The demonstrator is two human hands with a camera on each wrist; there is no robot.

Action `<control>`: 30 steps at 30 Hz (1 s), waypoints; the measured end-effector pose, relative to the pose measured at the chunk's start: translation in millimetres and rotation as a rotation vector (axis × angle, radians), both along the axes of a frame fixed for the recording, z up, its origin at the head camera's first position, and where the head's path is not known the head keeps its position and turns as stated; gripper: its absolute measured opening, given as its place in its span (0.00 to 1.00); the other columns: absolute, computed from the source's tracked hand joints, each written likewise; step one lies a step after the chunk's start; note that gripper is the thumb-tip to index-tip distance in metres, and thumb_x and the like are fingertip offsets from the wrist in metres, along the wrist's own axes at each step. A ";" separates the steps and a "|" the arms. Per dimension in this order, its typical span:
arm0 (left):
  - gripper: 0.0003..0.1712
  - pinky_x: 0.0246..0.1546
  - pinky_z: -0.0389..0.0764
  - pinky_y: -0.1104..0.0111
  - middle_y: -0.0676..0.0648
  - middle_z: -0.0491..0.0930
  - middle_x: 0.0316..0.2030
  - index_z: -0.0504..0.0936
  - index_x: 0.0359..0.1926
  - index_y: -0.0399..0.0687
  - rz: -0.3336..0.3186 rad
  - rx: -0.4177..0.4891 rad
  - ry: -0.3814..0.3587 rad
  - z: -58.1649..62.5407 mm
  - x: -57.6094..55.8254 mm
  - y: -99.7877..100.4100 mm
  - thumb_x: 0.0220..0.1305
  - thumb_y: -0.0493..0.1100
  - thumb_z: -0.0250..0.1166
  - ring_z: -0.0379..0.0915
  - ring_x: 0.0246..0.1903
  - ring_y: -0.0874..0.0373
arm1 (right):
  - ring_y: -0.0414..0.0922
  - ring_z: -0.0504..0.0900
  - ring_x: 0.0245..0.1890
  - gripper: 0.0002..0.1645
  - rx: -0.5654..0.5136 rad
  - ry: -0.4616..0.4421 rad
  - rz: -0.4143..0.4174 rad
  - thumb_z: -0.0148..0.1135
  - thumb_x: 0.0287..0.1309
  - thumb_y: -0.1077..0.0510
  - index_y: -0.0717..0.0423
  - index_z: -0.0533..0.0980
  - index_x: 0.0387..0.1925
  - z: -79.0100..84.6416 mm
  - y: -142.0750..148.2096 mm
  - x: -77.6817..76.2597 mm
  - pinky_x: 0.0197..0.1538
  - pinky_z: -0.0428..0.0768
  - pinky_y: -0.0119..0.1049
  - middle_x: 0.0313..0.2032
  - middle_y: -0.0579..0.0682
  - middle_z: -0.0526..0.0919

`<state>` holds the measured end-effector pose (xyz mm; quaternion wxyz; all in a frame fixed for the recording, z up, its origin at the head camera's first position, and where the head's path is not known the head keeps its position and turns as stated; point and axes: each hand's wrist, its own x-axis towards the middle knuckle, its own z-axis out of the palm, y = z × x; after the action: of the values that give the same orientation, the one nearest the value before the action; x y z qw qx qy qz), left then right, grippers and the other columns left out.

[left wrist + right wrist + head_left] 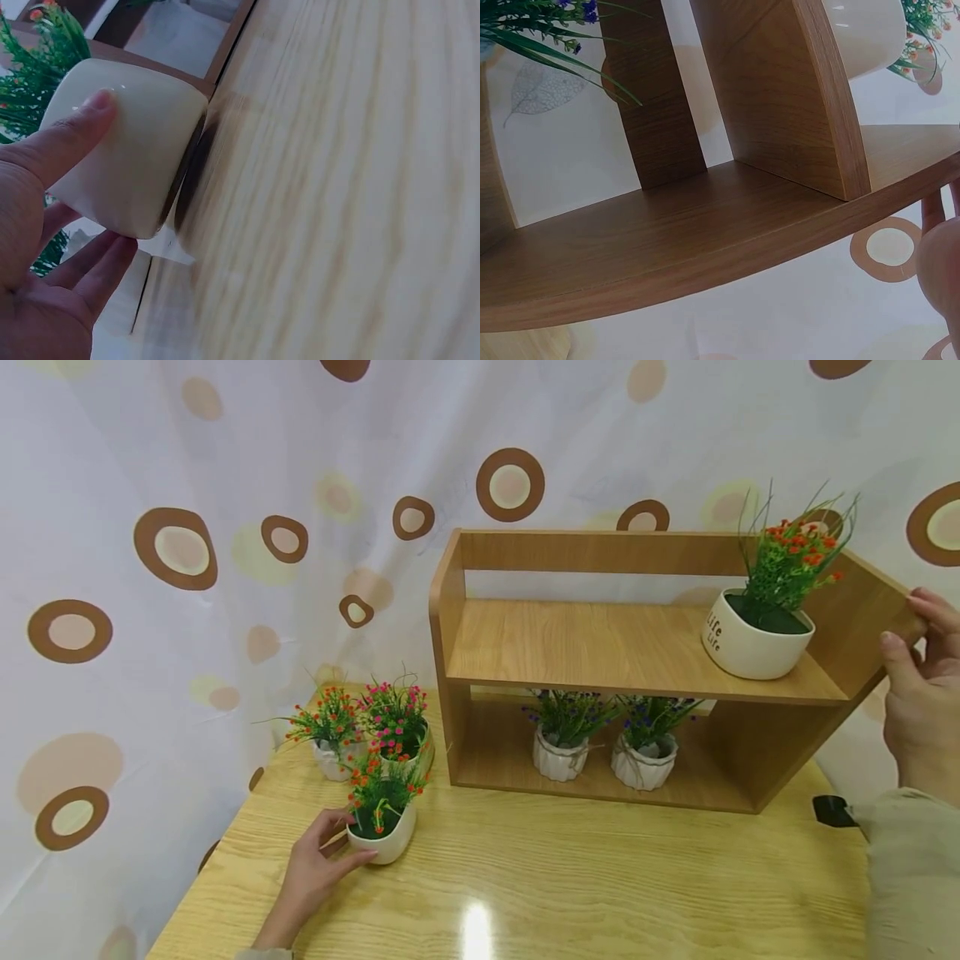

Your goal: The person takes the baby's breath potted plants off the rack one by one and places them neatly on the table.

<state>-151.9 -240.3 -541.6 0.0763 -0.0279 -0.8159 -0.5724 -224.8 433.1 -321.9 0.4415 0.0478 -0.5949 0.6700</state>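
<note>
Thumb and fingers of my left hand [313, 862] grip the sides of a white oval flowerpot [388, 842] with orange artificial flowers [381, 789]. In the left wrist view, the thumb lies on the pot's smooth wall [139, 150] and a dark shadow shows beside its base; whether the base fully touches the table I cannot tell. At the far right, my right hand [926, 693] pinches the upper front edge of the side panel of a two-tier wooden shelf [555, 639]. Only part of that hand [939, 262] appears in the right wrist view.
Two more potted plants, one orange-flowered [330, 758] and one pink-flowered [427, 750], stand behind the held pot. A white "Life" pot [757, 639] sits on the shelf's upper right. Below are two purple-flowered white pots [558, 760]. A black object [831, 811] lies on the wooden table [600, 877].
</note>
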 end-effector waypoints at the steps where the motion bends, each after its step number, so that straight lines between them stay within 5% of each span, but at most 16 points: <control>1: 0.33 0.57 0.84 0.68 0.37 0.81 0.58 0.78 0.50 0.35 0.001 -0.001 -0.003 -0.8 0.2 -0.4 0.44 0.34 0.85 0.76 0.55 0.73 | 0.45 0.65 0.73 0.28 0.005 -0.003 -0.005 0.50 0.67 0.80 0.60 0.78 0.61 -0.2 0.7 0.2 0.76 0.63 0.26 0.70 0.50 0.73; 21: 0.33 0.56 0.86 0.63 0.37 0.83 0.56 0.80 0.51 0.40 0.003 -0.017 -0.020 -0.8 -0.8 -3.3 0.43 0.34 0.85 0.75 0.52 0.77 | 0.46 0.60 0.77 0.29 -0.014 0.026 0.032 0.48 0.67 0.81 0.59 0.77 0.62 1.4 1.1 -1.3 0.79 0.55 0.27 0.71 0.49 0.70; 30: 0.33 0.57 0.85 0.63 0.37 0.82 0.59 0.80 0.53 0.39 0.004 -0.002 -0.066 -0.9 0.2 -4.7 0.45 0.36 0.85 0.75 0.53 0.76 | 0.48 0.64 0.74 0.25 -0.030 0.143 0.077 0.54 0.64 0.81 0.65 0.77 0.59 -3.3 1.5 -4.0 0.73 0.62 0.30 0.68 0.55 0.73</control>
<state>-151.7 -245.1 -542.5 0.0504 -0.0073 -0.8188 -0.5719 -228.7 434.6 -325.2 0.4574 0.1119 -0.5493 0.6903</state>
